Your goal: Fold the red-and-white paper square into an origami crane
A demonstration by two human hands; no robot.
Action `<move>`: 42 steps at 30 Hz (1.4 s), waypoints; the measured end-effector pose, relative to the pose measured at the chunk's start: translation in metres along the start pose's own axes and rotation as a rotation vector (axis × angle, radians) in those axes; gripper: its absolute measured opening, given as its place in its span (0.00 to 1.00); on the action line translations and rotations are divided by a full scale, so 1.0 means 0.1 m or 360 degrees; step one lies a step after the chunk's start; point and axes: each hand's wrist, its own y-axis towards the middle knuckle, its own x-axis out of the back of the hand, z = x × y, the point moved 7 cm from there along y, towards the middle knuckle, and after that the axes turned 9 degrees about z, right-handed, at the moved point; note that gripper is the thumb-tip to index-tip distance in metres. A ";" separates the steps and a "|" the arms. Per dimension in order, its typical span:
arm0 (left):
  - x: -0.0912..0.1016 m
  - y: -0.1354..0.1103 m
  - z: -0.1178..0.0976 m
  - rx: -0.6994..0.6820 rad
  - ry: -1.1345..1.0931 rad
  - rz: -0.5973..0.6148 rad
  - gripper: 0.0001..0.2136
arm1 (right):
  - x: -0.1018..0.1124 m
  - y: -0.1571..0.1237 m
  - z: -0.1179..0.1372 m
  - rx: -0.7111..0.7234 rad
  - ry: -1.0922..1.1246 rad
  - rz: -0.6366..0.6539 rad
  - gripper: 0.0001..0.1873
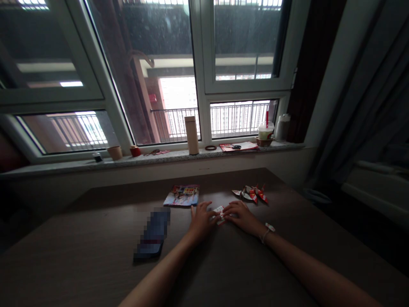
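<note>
- Phone (152, 235) lies dark on the table (79, 238), well left of both hands.
- Colourful booklet (182, 195) sits just beyond the left hand.
- Left hand (201, 221) lies flat and unclenched, fingertips pressing the paper's left edge.
- Small red-and-white paper (220, 212) rests on the table between the hands.
- Right hand (241, 217) lies flat too, fingers on the paper's right side.
- Folded paper figures (252, 194) lie beyond it, nothing blocking.

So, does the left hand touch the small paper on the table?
Touching: the head view shows the left hand with its fingers resting on the small paper.
</note>
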 end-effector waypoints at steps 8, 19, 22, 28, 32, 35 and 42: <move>0.03 0.03 -0.02 0.0006 0.0010 -0.0043 0.11 | -0.02 0.03 0.03 -0.0101 -0.0073 -0.0050 0.10; -0.05 0.04 0.01 -0.0062 -0.0070 -0.0029 0.11 | 0.00 0.06 -0.03 -0.0167 -0.0042 -0.0045 0.10; -0.06 0.05 0.03 -0.0047 -0.0080 -0.0026 0.11 | 0.01 0.04 0.00 -0.0148 -0.0042 -0.0055 0.10; -0.07 0.07 0.03 -0.0026 -0.0067 0.0012 0.10 | -0.02 0.04 0.00 -0.0238 -0.0045 -0.0110 0.09; -0.04 0.05 0.03 0.0012 -0.0042 -0.0011 0.09 | -0.05 0.07 -0.06 -0.0284 -0.0035 -0.0154 0.08; -0.03 0.05 0.04 0.0040 -0.0043 -0.0008 0.10 | -0.04 0.07 -0.12 -0.0309 -0.0012 -0.0175 0.08; -0.06 0.06 0.03 -0.0032 -0.0034 0.0048 0.09 | 0.00 0.05 -0.16 -0.0361 -0.0078 -0.0171 0.08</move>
